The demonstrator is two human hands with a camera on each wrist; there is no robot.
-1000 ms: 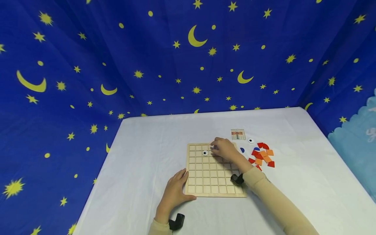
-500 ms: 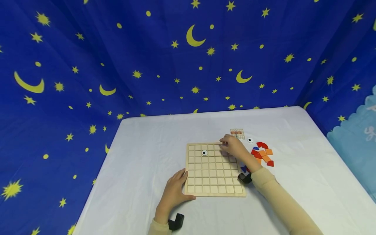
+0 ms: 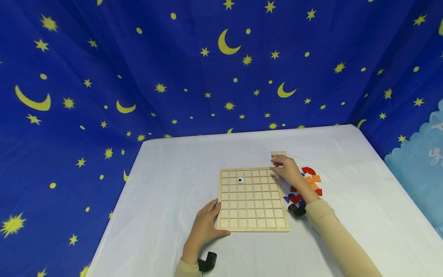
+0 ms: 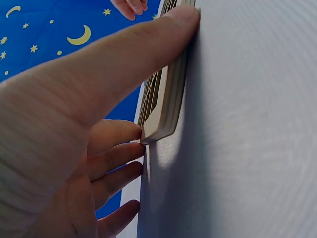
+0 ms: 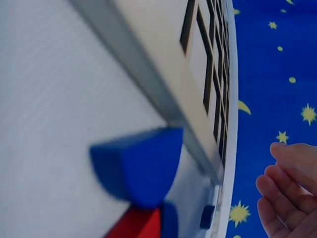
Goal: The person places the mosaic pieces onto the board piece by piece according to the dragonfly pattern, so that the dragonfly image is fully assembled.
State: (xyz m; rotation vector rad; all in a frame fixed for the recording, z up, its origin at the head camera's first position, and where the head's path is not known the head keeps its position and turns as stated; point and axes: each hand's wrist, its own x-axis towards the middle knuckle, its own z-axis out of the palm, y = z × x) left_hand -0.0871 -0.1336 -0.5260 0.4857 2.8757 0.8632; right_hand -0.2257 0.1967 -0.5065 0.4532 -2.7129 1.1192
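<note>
A wooden grid board (image 3: 253,229) lies on the white table, with one round eye piece (image 3: 240,180) in its upper rows. My left hand (image 3: 205,221) rests at the board's near left corner. In the left wrist view its straight thumb (image 4: 148,44) lies along the front edge, and the other fingertips (image 4: 131,130) touch the left side. My right hand (image 3: 286,169) hovers over the far right corner, partly covering a small picture card (image 3: 278,154). Its fingers (image 5: 282,196) are loosely curled with nothing between them in the right wrist view.
Red pieces (image 3: 309,170), orange squares (image 3: 316,178) and blue half-round pieces (image 3: 286,199) lie right of the board, some under my right arm. A blue half-round piece (image 5: 148,166) stands large beside the board in the right wrist view. Starry blue cloth (image 3: 194,77) hangs behind the table.
My right hand has moved right, from beside the eye piece to the far right corner, and now overlaps the card. The second eye piece is hidden behind it. My left hand has stayed put.
</note>
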